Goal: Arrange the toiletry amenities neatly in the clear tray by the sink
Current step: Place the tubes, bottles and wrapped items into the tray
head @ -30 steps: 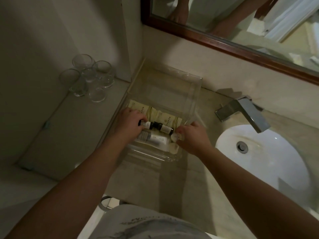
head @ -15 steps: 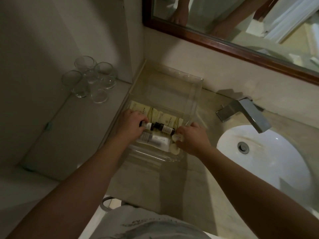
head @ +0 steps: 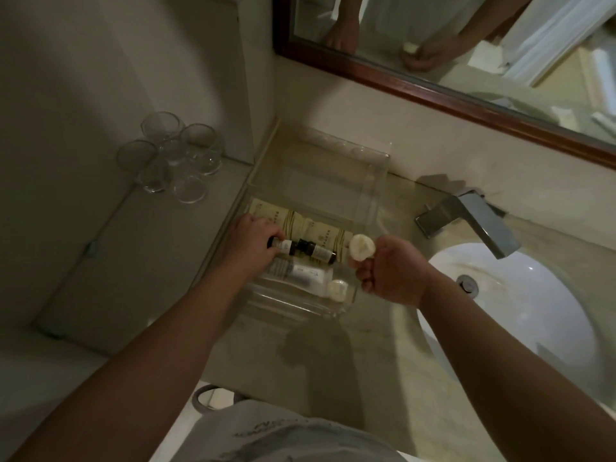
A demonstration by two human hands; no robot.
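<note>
A clear tray sits on the counter left of the sink. Inside it lie cream packets at the back, two small dark bottles end to end, a white tube in front and a round wrapped soap at the front right corner. My left hand is inside the tray, its fingers closed on the cap end of the left small bottle. My right hand is raised at the tray's right edge, pinching a second round wrapped soap just above the tray.
Several clear glasses stand on the ledge at the left. A chrome faucet and white sink basin are to the right. A wood-framed mirror hangs above the counter.
My right hand has lifted a round soap up from the tray's front right corner. My left hand stays on the small bottle.
</note>
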